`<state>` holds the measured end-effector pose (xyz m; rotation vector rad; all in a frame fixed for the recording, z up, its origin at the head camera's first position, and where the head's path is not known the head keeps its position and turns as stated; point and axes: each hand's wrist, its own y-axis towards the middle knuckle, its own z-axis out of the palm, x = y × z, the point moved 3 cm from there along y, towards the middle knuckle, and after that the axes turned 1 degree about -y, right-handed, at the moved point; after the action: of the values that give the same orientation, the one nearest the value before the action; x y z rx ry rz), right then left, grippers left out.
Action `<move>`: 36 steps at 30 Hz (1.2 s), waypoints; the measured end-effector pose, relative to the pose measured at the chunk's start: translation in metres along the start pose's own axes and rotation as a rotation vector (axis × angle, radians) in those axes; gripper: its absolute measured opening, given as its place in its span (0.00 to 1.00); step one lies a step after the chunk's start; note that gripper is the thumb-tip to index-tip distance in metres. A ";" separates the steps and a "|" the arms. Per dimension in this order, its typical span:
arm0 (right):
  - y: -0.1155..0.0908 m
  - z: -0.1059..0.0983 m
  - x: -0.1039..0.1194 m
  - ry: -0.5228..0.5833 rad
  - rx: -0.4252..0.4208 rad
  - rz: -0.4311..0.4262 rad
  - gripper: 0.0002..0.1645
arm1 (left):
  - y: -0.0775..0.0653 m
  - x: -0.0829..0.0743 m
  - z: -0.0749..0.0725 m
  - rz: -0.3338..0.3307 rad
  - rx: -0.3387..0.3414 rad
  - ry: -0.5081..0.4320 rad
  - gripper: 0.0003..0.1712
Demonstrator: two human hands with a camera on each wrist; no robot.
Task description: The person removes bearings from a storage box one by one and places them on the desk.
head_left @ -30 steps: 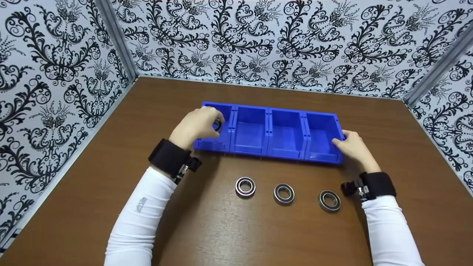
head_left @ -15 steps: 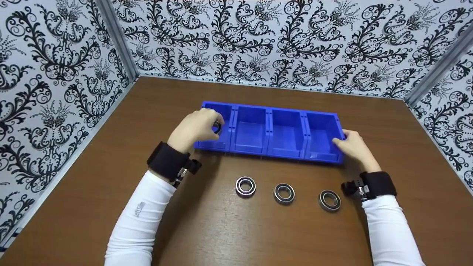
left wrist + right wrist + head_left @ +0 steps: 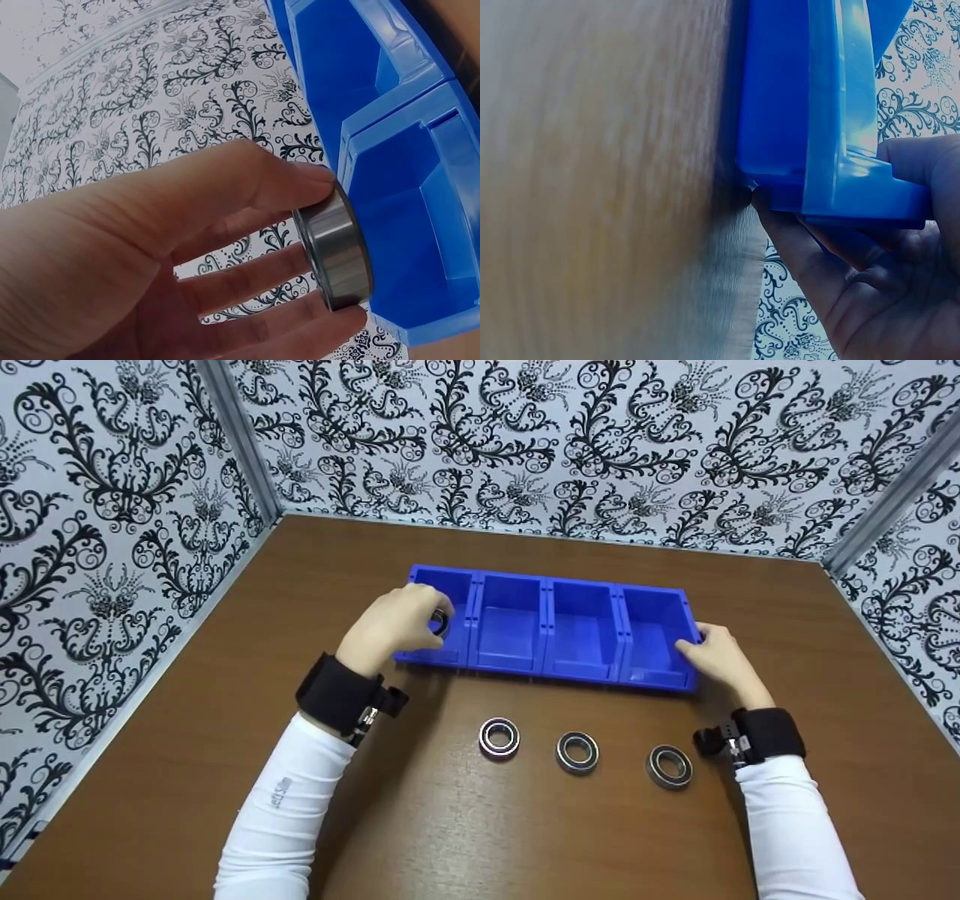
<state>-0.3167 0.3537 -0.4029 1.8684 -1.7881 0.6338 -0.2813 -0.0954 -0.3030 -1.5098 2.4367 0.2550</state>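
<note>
My left hand [image 3: 401, 619] pinches a ball bearing [image 3: 339, 251] between thumb and fingertips, over the leftmost compartment of a blue four-section bin [image 3: 510, 660]. In the left wrist view the bearing's polished outer ring stands edge-on, close beside the compartment opening. My right hand [image 3: 716, 656] grips the bin's right end wall, thumb over the rim and fingers along the outside, as the right wrist view also shows. Three more bearings lie flat in front of the bin: a left one [image 3: 499, 754], a middle one [image 3: 577, 770] and a right one [image 3: 670, 784].
The brown wooden table [image 3: 480, 840] carries the bin and loose bearings. White panels with black scrollwork [image 3: 480, 450] enclose its back and sides, with grey metal posts [image 3: 238, 442] at the corners. Black camera straps [image 3: 337, 695] circle both wrists.
My left hand has sunk slightly toward the front with the bearing still pinched over the left compartment. The right hand, the bin and the three loose bearings stay practically where they were.
</note>
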 end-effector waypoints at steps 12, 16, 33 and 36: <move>0.000 0.000 0.001 0.001 -0.011 -0.005 0.29 | -0.004 -0.001 0.003 0.012 0.015 0.005 0.21; -0.001 -0.001 0.001 0.001 -0.017 -0.013 0.28 | -0.006 -0.001 0.003 0.013 0.020 0.002 0.22; 0.000 0.000 0.000 0.042 0.002 0.012 0.28 | -0.018 0.001 0.004 0.041 0.017 -0.022 0.17; -0.001 -0.001 0.001 0.038 -0.004 0.007 0.27 | -0.020 0.000 0.005 0.048 0.017 -0.016 0.16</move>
<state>-0.3159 0.3537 -0.4019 1.8364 -1.7711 0.6636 -0.2628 -0.1033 -0.3079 -1.4382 2.4579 0.2539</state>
